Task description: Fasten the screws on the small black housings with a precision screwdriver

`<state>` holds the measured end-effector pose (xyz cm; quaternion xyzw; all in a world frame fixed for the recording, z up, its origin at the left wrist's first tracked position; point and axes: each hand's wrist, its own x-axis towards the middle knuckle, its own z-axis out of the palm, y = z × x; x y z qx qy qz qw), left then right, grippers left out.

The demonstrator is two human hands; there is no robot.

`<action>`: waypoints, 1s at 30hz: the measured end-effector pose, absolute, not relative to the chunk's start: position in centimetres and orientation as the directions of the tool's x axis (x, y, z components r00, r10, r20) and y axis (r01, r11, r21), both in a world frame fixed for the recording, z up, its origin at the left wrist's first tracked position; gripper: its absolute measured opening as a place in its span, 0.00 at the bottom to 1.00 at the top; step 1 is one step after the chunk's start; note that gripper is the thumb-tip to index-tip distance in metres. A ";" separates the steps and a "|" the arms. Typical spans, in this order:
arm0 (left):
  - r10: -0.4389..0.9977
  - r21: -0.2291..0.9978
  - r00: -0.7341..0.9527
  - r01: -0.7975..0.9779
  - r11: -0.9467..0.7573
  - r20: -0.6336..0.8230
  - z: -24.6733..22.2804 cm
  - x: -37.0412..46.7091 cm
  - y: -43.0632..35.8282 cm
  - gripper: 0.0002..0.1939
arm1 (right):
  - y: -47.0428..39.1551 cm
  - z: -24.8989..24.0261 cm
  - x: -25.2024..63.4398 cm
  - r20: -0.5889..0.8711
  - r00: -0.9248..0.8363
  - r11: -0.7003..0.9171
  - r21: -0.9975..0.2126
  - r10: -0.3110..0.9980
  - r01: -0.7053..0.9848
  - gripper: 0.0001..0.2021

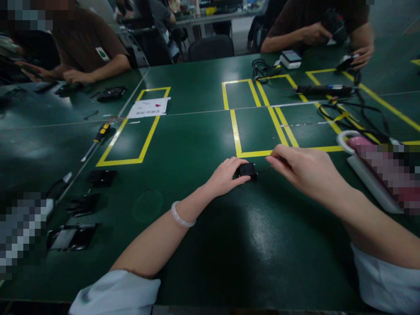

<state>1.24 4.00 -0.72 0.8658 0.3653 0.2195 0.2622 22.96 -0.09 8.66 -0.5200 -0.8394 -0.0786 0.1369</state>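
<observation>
On the green table, my left hand (pixel 229 175) grips a small black block (pixel 248 170) between thumb and fingers. Small shiny points show at the block's corners. A thin dark rod (pixel 264 169) runs from the right side of the block to my right hand (pixel 292 164), whose thumb and fingers are pinched on its other end. That end is hidden by the fingers, so I cannot tell what kind of tool or wire it is. The rod's tip lies close to the block; whether it touches is unclear.
Yellow tape marks rectangles on the table. To the left lie a yellow-black screwdriver (pixel 100 135), a paper sheet (pixel 149 108) and black parts (pixel 74 237). Rightward are a corded black tool (pixel 324 90), cables and a pink object (pixel 380 162). Two co-workers sit opposite.
</observation>
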 end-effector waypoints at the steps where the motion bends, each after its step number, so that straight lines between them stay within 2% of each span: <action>1: 0.746 0.615 0.637 0.515 -0.597 0.191 -0.7 1.2 4.0 0.19 | -0.1 8.7 23.0 0.307 -0.416 0.438 -0.001 0.856 0.899 0.14; 8: 0.749 0.619 0.636 0.515 -0.592 0.187 -0.8 1.2 4.0 0.18 | -0.4 8.5 22.6 0.283 -0.375 0.416 -0.099 0.883 0.904 0.13; 14: 0.748 0.620 0.635 0.513 -0.593 0.190 -0.6 1.3 3.9 0.18 | -0.5 8.8 22.8 0.257 -0.399 0.437 -0.111 0.880 0.893 0.09; 23: 0.751 0.615 0.632 0.521 -0.592 0.189 -0.8 1.3 4.0 0.18 | -0.5 8.8 23.1 0.258 -0.397 0.425 -0.061 0.881 0.903 0.14; 30: 0.749 0.609 0.636 0.523 -0.595 0.186 -0.7 1.3 3.9 0.18 | -0.5 8.7 22.8 0.252 -0.376 0.418 -0.138 0.892 0.898 0.12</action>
